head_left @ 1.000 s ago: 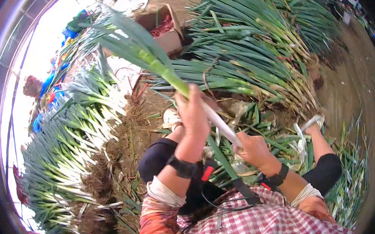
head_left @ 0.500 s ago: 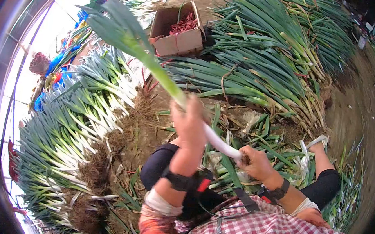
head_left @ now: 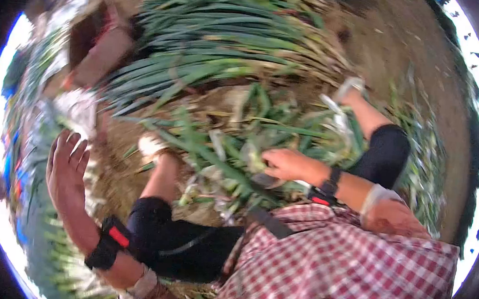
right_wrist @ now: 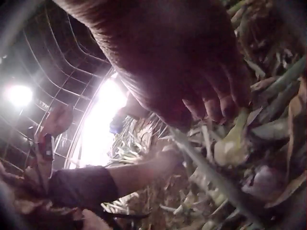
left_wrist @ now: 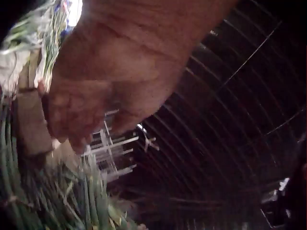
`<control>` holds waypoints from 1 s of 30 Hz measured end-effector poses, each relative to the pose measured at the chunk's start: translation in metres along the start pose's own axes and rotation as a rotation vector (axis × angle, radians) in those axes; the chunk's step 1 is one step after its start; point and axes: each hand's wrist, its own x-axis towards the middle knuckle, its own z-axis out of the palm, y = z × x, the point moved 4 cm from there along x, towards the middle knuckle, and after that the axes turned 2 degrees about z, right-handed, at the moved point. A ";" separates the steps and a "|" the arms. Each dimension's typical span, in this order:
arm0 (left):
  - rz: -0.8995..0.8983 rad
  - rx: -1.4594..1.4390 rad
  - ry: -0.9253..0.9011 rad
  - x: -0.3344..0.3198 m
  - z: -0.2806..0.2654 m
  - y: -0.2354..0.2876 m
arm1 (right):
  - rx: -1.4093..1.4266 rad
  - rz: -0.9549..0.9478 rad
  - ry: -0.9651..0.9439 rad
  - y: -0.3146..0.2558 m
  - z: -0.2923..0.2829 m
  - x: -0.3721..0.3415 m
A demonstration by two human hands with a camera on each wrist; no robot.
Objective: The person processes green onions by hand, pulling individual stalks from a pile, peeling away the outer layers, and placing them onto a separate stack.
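Observation:
In the head view my left hand (head_left: 70,175) is held out at the left with its fingers extended and nothing in them. It overlaps the blurred pile of cleaned leeks (head_left: 65,251), their white shafts showing below the wrist. My right hand (head_left: 297,165) hangs low between the legs, over loose leek leaves and peelings (head_left: 216,153). In the right wrist view its fingers (right_wrist: 225,103) are loosely bent, their tips close to a pale green scrap (right_wrist: 232,146).
A large heap of untrimmed leeks (head_left: 231,36) lies across the ground ahead. To its left stands a cardboard box (head_left: 103,54) with red ties inside. The person's feet and bent knees flank the peelings. More leaf waste (head_left: 427,164) is spread at the right.
Both hands held a long leek between them before; now they are apart and the leek is gone from them. The left hand has swung left to the cleaned pile, and the view has turned.

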 end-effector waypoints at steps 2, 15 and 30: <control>-0.102 0.141 -0.269 0.002 0.054 -0.028 | -0.082 0.063 0.011 0.022 -0.024 -0.008; -1.064 0.602 -0.428 -0.097 0.162 -0.311 | -0.147 0.988 0.849 0.168 -0.251 -0.292; -1.253 0.389 -0.783 -0.181 0.282 -0.417 | -0.141 0.089 0.220 0.170 -0.022 -0.035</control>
